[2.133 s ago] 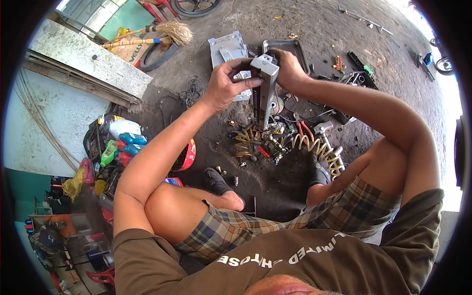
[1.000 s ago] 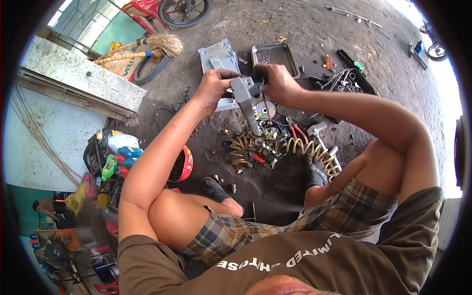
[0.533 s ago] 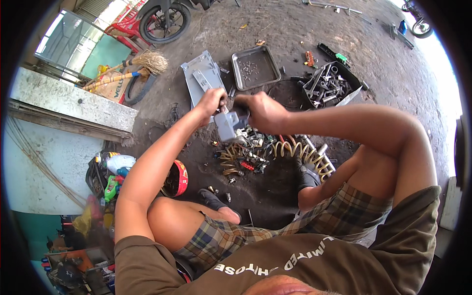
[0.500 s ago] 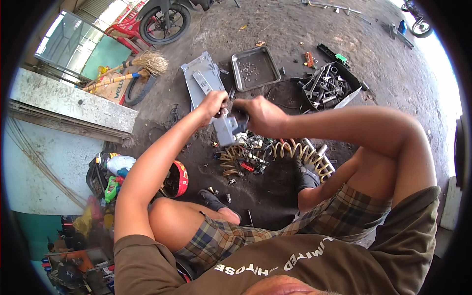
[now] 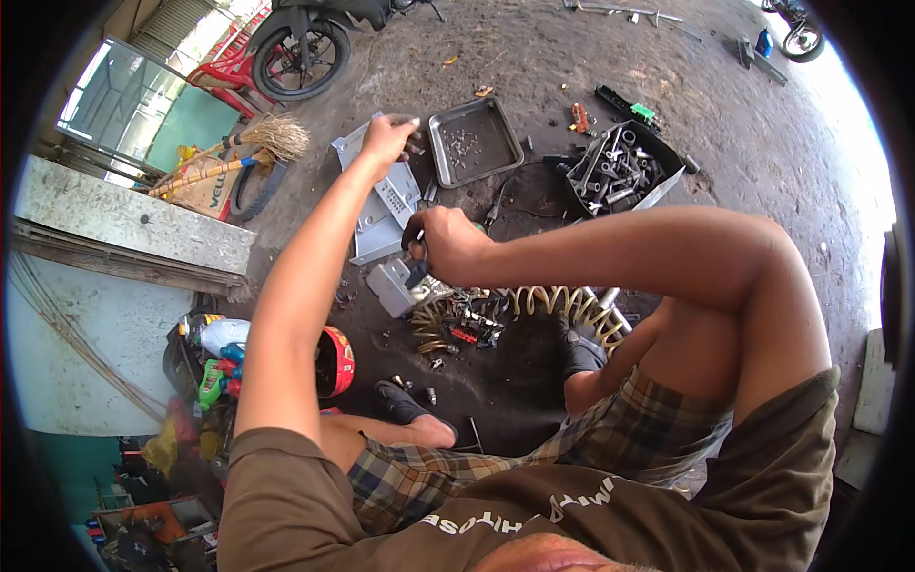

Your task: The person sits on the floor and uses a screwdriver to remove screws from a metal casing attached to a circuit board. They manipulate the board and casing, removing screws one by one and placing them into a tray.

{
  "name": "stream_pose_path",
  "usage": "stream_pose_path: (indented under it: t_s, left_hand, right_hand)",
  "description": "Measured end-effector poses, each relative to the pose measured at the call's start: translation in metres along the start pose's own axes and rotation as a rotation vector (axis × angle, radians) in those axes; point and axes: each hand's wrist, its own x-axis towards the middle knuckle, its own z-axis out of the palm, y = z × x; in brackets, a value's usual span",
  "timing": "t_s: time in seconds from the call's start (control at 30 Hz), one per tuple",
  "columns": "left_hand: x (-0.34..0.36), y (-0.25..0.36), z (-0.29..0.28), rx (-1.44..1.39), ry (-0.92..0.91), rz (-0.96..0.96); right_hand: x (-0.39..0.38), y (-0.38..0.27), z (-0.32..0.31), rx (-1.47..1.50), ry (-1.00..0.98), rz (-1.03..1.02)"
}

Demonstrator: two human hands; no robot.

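Note:
My left hand (image 5: pixel 389 143) is held over the upper end of a flat grey metal panel (image 5: pixel 370 240), beside a metal tray (image 5: pixel 437 157) of small screws. Its fingers are apart, and I see nothing held in them. Closer to me, my right hand (image 5: pixel 456 246) is closed around a dark tool whose kind I cannot make out; the fist mostly hides it. Just below that hand is a small grey box-like part (image 5: pixel 389 288) with a dark piece at its side. A pale perforated strip (image 5: pixel 396 202) lies on the panel.
An open dark case of sockets and wrenches (image 5: pixel 620 172) stands at the right. Coiled yellowish hose (image 5: pixel 548 301) and loose electrical parts (image 5: pixel 472 329) lie by my feet. A red round container (image 5: pixel 337 362) is on the left. A motorbike wheel (image 5: pixel 300 59) and straw broom (image 5: pixel 276 138) are farther off.
My left hand has let go of the grey part and moved up and left over the panel. My right hand has shifted left and slightly down, as has the grey part.

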Motion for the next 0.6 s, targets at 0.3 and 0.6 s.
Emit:
stream_pose_path:
  t_s: [0.3,0.6]
  left_hand:
    - [-0.214,0.086,-0.083,0.352,-0.230,0.149]
    - [-0.238,0.033,-0.088,0.199,-0.155,0.295]
  right_hand:
    - [0.048,-0.042,0.004,0.063,0.094,0.352]
    - [0.052,-0.005,0.017,-0.232,0.119,-0.243]
